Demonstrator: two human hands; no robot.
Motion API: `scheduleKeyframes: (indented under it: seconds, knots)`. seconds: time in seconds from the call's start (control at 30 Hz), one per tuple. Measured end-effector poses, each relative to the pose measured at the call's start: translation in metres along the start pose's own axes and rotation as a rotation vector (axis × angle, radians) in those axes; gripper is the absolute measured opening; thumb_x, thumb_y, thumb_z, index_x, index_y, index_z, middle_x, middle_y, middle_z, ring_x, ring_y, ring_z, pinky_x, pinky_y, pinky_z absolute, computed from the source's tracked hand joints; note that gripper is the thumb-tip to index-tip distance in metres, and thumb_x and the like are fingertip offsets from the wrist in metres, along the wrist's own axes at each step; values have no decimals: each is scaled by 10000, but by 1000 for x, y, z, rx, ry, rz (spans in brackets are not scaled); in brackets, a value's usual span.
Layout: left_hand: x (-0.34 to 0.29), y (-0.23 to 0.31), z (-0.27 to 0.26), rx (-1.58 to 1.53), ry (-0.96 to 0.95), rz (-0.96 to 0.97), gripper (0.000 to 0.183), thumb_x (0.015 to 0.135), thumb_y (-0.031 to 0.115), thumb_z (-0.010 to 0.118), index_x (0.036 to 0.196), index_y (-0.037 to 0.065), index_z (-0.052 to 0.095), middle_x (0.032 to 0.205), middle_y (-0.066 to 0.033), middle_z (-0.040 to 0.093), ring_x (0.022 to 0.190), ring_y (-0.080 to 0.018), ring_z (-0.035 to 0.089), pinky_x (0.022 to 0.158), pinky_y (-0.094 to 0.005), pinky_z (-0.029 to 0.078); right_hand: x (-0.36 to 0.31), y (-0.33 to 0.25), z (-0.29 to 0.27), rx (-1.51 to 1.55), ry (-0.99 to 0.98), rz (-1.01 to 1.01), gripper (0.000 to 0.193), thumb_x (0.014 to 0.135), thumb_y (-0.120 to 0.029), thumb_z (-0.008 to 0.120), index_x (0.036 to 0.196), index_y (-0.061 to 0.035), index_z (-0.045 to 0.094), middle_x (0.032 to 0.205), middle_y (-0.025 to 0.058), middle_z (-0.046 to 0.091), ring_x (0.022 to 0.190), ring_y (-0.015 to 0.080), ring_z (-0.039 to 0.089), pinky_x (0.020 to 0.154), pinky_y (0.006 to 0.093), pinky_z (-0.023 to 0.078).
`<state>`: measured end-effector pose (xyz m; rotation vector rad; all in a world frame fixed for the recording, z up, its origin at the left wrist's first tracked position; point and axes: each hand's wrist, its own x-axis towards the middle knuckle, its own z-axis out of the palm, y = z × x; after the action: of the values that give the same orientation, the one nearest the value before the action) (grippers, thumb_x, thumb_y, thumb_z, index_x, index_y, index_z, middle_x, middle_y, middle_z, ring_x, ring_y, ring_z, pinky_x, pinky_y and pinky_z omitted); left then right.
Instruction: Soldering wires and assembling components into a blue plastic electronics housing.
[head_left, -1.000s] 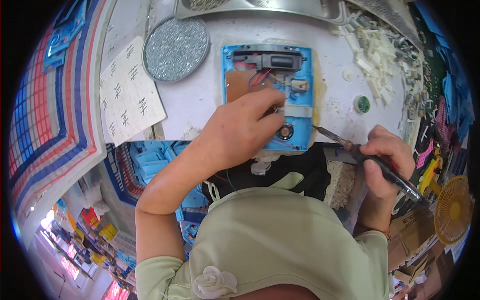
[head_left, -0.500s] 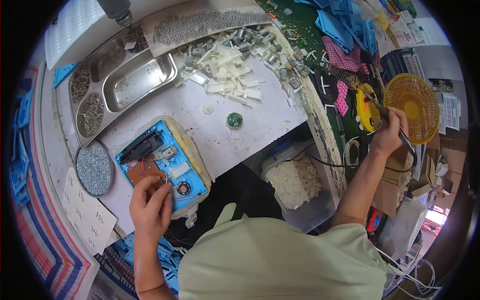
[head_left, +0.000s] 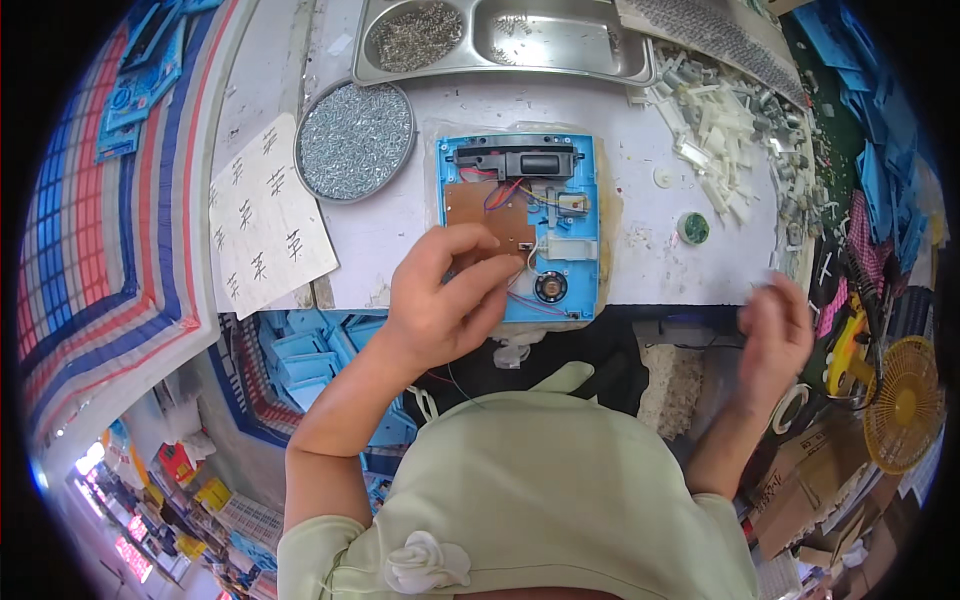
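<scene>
My left hand (head_left: 450, 295) is closed in a pinch at the lower edge of a brown circuit board (head_left: 485, 212), with a thin pale wire (head_left: 532, 258) at its fingertips. The board lies in an open blue plastic housing (head_left: 590, 270), which also holds a black bar-shaped part (head_left: 530, 162), a small motor (head_left: 572, 204), a round speaker (head_left: 550, 287) and red, blue and yellow wires. Over the table's front edge on the right, my right hand (head_left: 775, 335) is blurred by motion; no tool shows in it, and its fingers are too smeared to read.
A round dish of small metal pieces (head_left: 355, 140) and a marked paper sheet (head_left: 270, 215) lie left. Behind stands a steel tray (head_left: 640, 75) with screws. White plastic parts (head_left: 715, 140) and a small green-filled container (head_left: 693, 228) lie right, beyond them a yellow stand (head_left: 848, 350) and yellow basket (head_left: 905, 405).
My right hand has let go of the soldering iron and come in from the right toward the table. My left hand stays pinched at the board. The whole view has turned and shifted left.
</scene>
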<state>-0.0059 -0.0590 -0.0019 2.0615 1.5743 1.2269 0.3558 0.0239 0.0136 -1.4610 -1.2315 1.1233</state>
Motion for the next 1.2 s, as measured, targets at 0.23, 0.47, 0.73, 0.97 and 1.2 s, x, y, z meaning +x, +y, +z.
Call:
scheduleKeyframes:
  seconds: [0.23, 0.47, 0.73, 0.97, 1.2]
  knots:
    - [21, -2, 10, 104, 64, -8, 301, 675, 23, 771, 961, 103, 721, 1041, -58, 601, 838, -252, 599, 709, -377, 437, 36, -38, 151, -584, -448, -601, 159, 767, -168, 786, 791, -50, 682, 689, 75, 612, 692, 259, 598, 626, 370, 484]
    - [34, -4, 14, 125, 28, 49, 298, 684, 28, 766, 970, 100, 723, 1033, -60, 606, 864, -252, 583, 781, -386, 424, 41, -56, 167, -844, -557, -490, 240, 779, -271, 754, 714, -61, 658, 638, 96, 624, 700, 317, 643, 614, 439, 499]
    - [45, -7, 26, 249, -20, 62, 293, 740, 115, 759, 1033, 101, 755, 1038, -49, 595, 940, -236, 565, 862, -425, 370, 43, -54, 163, -763, -582, -345, 209, 772, -236, 719, 732, -32, 692, 668, 141, 667, 655, 340, 670, 608, 433, 528]
    - [42, -8, 28, 276, -19, 69, 313, 745, 124, 758, 1057, 109, 763, 1026, -44, 586, 945, -230, 554, 897, -429, 333, 42, -59, 169, -965, -580, -476, 158, 790, -174, 692, 762, -20, 673, 673, 150, 670, 653, 316, 691, 594, 439, 530]
    - [40, -10, 29, 258, -12, 57, 332, 743, 124, 760, 1074, 103, 757, 1037, -48, 591, 954, -230, 556, 902, -429, 329, 47, -66, 169, -955, -695, -628, 186, 855, -147, 697, 754, -1, 642, 681, 124, 687, 601, 253, 672, 564, 382, 516]
